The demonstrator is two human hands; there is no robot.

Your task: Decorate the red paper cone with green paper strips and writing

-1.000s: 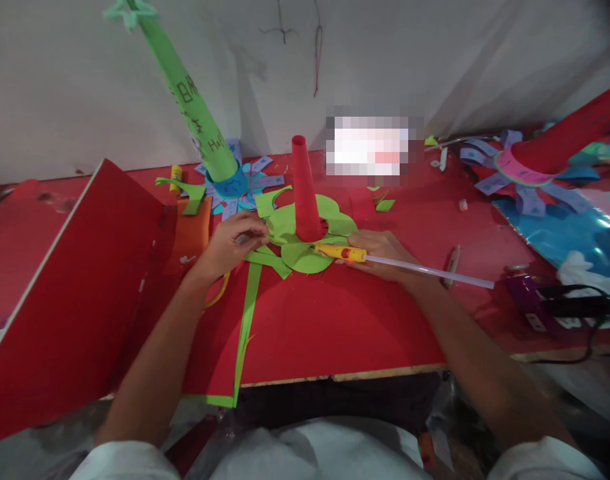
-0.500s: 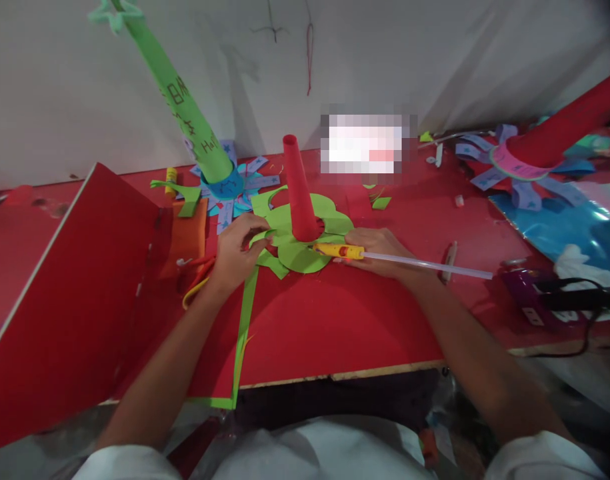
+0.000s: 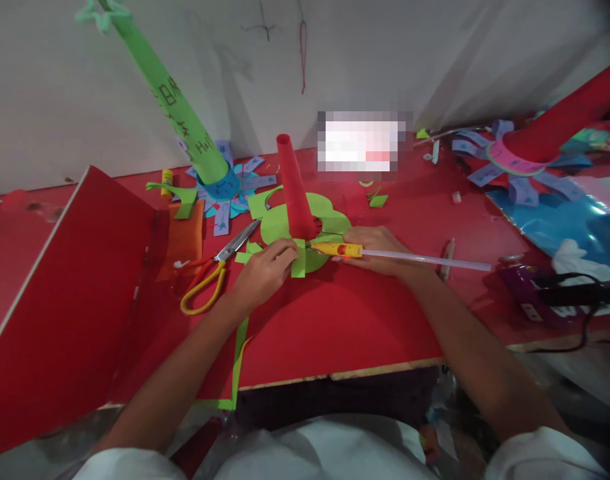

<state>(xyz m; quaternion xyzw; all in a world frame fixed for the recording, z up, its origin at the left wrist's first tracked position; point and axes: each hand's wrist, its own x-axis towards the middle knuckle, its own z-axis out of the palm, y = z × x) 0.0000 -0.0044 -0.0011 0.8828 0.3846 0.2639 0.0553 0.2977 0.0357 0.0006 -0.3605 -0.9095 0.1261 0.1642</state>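
My left hand [image 3: 271, 268] pinches a small green paper strip [image 3: 299, 260] over the front edge of a green flower-shaped paper [image 3: 329, 203]. A narrow red paper cone [image 3: 295, 190] stands on that paper. My right hand [image 3: 377, 250] rests at the flower's right edge with its fingers closed round a yellow-tipped tool with a long clear stick [image 3: 425, 259], which points left toward the strip. Scissors with yellow handles [image 3: 219, 273] lie left of my left hand.
A tall green paper tube [image 3: 179, 113] stands at the back left, a red one [image 3: 569, 127] at the right. A red folded board [image 3: 69, 300] rises at the left. A purple can [image 3: 525, 293] lies near the right edge.
My left hand has moved right, and the green strip now lies at the flower's front edge. The scissors show more fully. My right hand has stayed nearly still.
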